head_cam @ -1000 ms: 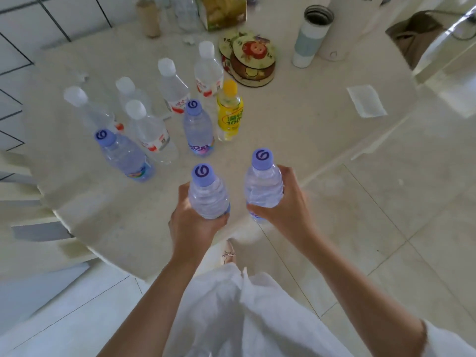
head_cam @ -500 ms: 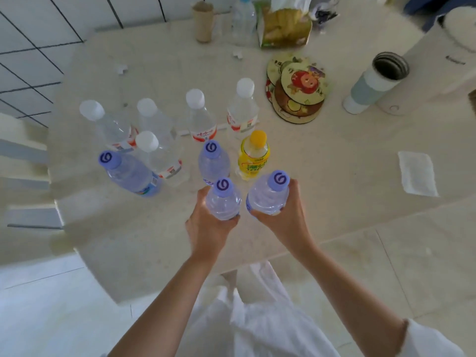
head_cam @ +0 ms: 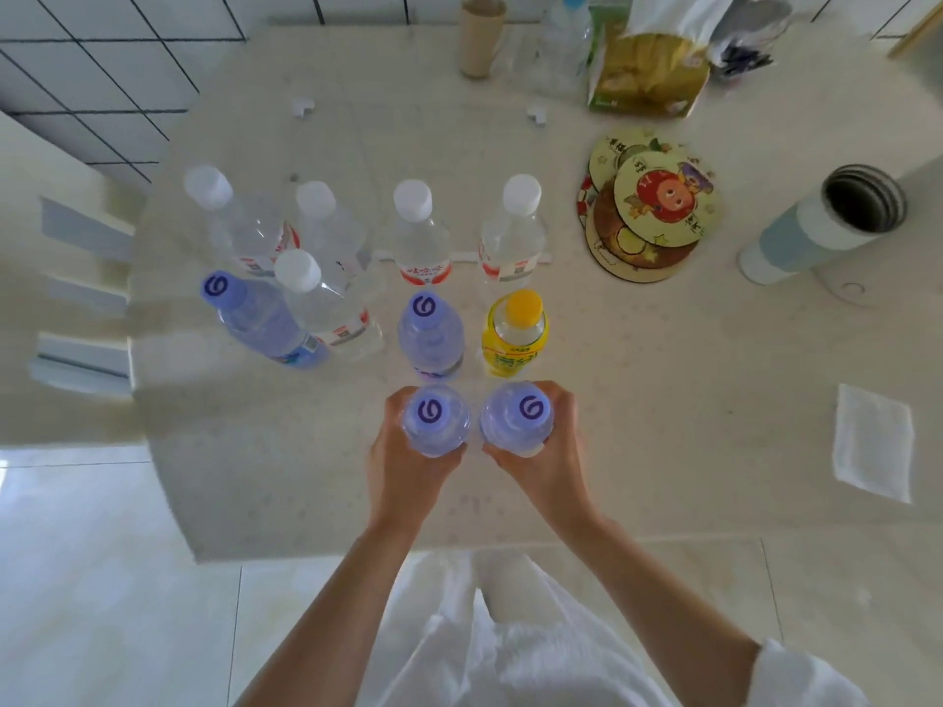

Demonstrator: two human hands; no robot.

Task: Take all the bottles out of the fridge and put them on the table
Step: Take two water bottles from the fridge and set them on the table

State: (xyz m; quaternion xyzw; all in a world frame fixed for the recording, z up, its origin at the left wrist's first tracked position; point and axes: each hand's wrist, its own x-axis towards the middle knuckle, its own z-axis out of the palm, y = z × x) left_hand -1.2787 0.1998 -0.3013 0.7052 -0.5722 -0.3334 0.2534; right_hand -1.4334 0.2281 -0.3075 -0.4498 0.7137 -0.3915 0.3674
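- Four purple-capped bottles: one in the left hand, one in the right hand, two standing on the table.
- Five white-capped bottles, all standing on the table.
- One yellow bottle with an orange cap.
- One blue-capped bottle at the far edge.
- A stack of round coasters; the count cannot be told.
- One open flask.
- One folded white napkin.
- One cardboard tube.

Purple-capped bottles, one yellow bottle
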